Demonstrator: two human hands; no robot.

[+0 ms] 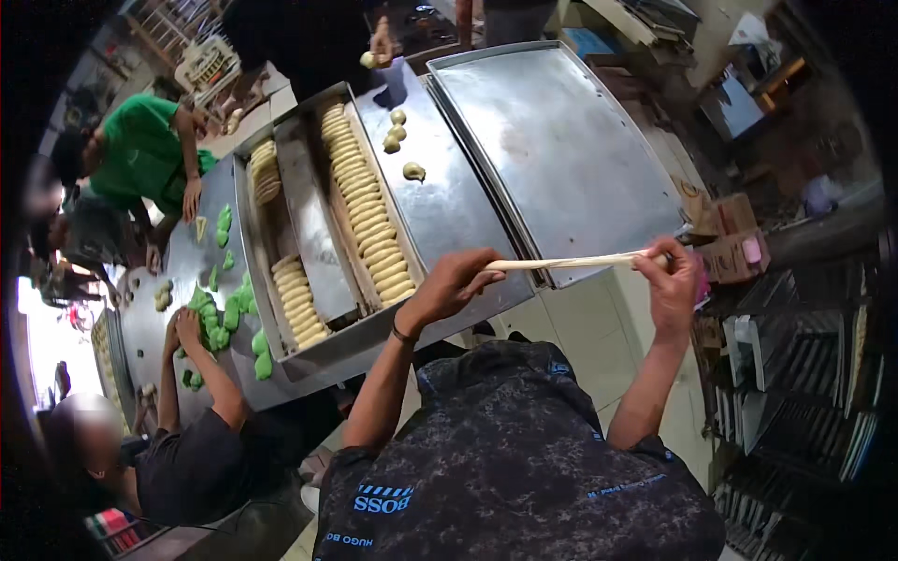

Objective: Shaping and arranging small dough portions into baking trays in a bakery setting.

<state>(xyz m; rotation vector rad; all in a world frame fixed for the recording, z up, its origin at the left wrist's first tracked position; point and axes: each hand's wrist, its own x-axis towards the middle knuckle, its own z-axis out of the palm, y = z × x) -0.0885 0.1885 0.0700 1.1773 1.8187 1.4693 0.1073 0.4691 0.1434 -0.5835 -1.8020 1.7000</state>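
Observation:
A pale strand of dough (pixel 566 263) is stretched level in the air between my two hands. My left hand (pixel 456 285) pinches its left end, just off the right side of the wooden tray. At the other end, my right hand (pixel 671 280) grips the dough with fingers curled round it, near the front right corner of a metal baking sheet. To the left, the long tray (pixel 412 259) holds rows of shaped dough pieces (pixel 360 201), with a metal divider (pixel 313 215) down its middle. Several yellowish dough balls (pixel 397 132) lie on the metal table beyond.
A bare metal baking sheet (pixel 561 140) lies on the table at the right. Co-workers' hands handle green dough (pixel 213 323) at the left; another hand (pixel 382 45) holds dough at the far side. Cardboard boxes (pixel 734 245) and a rack of trays (pixel 795 374) stand at right.

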